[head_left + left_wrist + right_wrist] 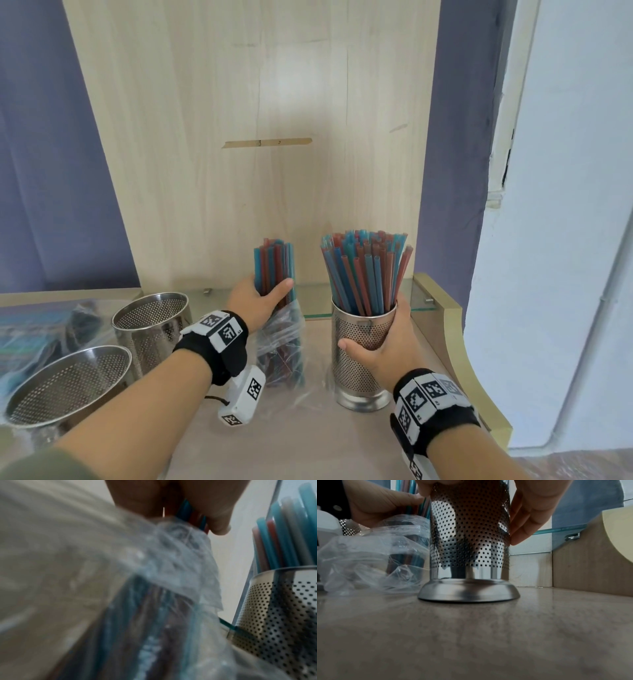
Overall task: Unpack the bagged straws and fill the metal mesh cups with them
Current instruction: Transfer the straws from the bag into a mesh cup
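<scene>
Three mesh cups stand here: two empty ones (150,318) (68,383) beside the left forearm. The right hand (383,346) wraps the filled cup (359,356), and the left hand (257,301) clasps a straw bundle (274,267) rising from its bag (284,342) just beside that cup.

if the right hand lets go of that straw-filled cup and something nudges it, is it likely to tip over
Probably not easily. The cup stands upright on a flared base wider than its body, flat on the table. Still, it is tall and narrow, and the straws fan out well above the rim, so a push up high might rock it. The right hand steadies it.
</scene>
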The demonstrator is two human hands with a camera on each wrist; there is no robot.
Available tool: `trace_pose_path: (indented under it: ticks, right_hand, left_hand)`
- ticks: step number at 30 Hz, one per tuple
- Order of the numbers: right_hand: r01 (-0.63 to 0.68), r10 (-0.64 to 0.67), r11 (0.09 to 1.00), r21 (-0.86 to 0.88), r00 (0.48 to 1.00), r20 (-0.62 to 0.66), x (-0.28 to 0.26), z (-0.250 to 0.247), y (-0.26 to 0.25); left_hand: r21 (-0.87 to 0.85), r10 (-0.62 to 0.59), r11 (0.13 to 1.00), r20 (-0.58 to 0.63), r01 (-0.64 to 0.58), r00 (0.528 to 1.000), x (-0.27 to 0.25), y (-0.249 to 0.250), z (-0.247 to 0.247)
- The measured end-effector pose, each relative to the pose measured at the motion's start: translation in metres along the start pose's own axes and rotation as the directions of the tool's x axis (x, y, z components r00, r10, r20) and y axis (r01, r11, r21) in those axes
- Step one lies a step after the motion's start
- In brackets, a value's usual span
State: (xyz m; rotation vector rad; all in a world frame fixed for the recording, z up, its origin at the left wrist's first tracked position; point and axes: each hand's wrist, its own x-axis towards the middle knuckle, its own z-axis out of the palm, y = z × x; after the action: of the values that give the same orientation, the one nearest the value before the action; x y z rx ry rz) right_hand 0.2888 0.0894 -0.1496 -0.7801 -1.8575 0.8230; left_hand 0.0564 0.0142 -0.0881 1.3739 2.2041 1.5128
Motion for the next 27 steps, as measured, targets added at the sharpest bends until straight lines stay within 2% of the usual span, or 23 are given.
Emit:
trace_pose_path:
  ticks: [2, 5, 14, 20, 27]
  right_hand:
    - [-0.002, 0.002, 1.0, -0.004, 1.0, 0.005, 0.0, 0.0, -0.001]
    - [-0.001, 0.001, 1.0, -0.015, 1.0, 0.005, 0.0, 0.0, 0.0]
    - [0.022, -0.022, 1.0, -0.001, 1.0, 0.001, 0.002, 0.0, 0.002]
    - [0.016, -0.016, 1.0, 0.019, 1.0, 0.003, 0.001, 0.0, 0.002]
    - [0.005, -0.005, 1.0, 0.026, 1.0, 0.013, 0.001, -0.001, 0.002]
  left_hand:
    - [-0.071, -0.038, 0.997, -0.062, 0.034, 0.997, 0.001, -0.001, 0.002]
    - [-0.143, -0.086, 0.987, -0.053, 0.077, 0.995, 0.003, -0.002, 0.002]
    - [-0.126, -0.12, 0.986, -0.091, 0.108, 0.989, 0.011, 0.008, -0.003]
    - [-0.152, -0.071, 0.987, -0.177, 0.044, 0.982, 0.025, 0.022, -0.024]
    - [-0.118, 0.08, 0.986, -0.277, -0.117, 0.958, 0.028, 0.054, -0.056]
